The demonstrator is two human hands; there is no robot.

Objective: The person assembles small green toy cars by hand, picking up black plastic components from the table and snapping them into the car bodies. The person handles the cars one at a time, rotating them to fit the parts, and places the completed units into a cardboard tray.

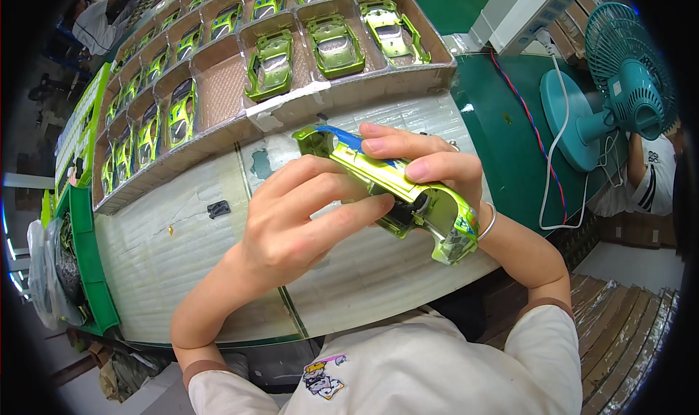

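there are two hands (pixel 287 222), one held car shell (pixel 378 180) and one teal fan (pixel 635 91).

The person wears a cream, short-sleeved shirt (pixel 437 375). Its left sleeve (pixel 226 393) and right sleeve (pixel 546 342) each end in a plain brown band. A small cartoon motif (pixel 322 380) in yellow, black and purple marks the front. A thin, silvery bangle (pixel 490 224) circles the right wrist; a small ring (pixel 453 145) shows on one finger.

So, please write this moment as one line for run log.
left hand: touching green car shell, fingertip by dark interior | right hand: gripping shell | shell: above pale mat | nearby: divided tray, small black part
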